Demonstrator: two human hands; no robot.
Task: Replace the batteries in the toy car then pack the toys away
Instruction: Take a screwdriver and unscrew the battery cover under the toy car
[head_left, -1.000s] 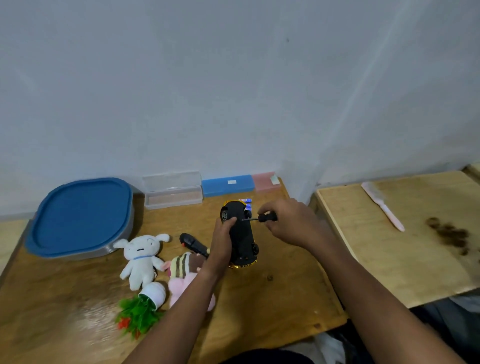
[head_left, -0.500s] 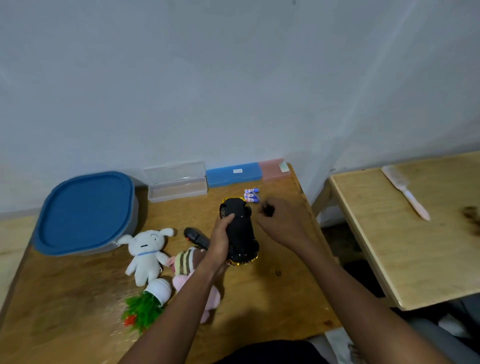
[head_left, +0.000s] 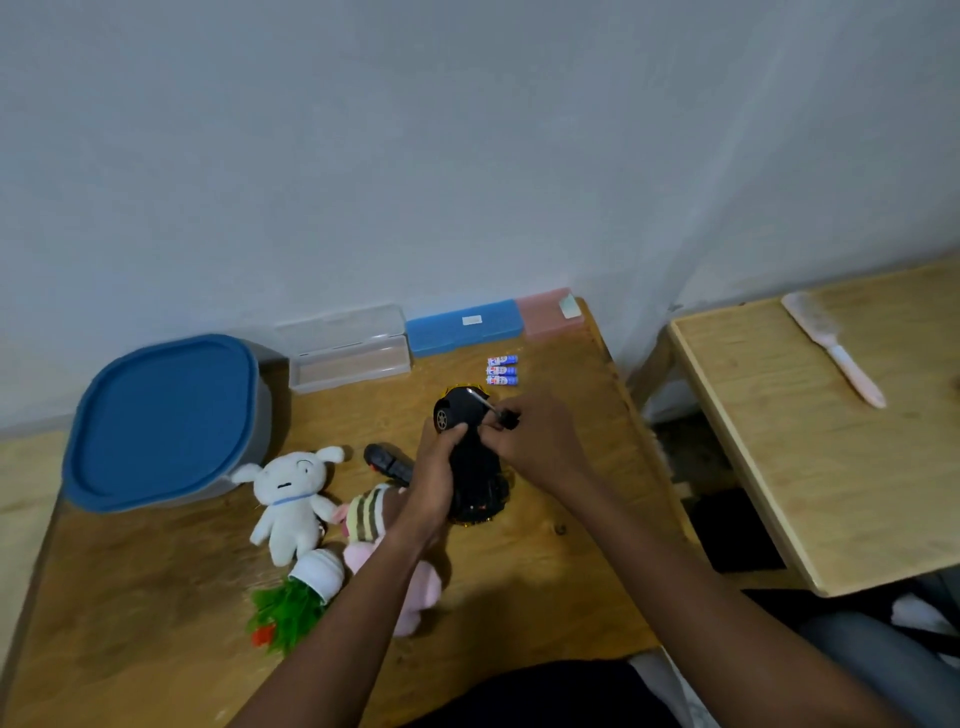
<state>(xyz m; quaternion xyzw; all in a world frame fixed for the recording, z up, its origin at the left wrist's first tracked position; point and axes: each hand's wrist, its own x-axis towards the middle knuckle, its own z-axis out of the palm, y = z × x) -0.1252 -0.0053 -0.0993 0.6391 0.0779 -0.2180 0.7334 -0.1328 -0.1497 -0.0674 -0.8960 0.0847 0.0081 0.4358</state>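
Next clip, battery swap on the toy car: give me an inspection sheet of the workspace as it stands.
Surface: wooden table, bare patches, stained.
Job's things: black toy car held on the table; three batteries behind it; screwdriver at the car; blue-lidded bin closed.
Clutter: white plush, pink plush, fake plant, remote, pencil cases.
Hands: left hand grips car; right hand holds screwdriver.
Cables: nothing seen.
Surroundings: second table with brush.

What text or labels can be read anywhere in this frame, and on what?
No text is readable.
Three batteries: blue, white and red print, too small to read.
Blue case: white sticker, blurred, no characters made out.
Pink case: pale sticker, blurred.
Toy car: no marking visible.
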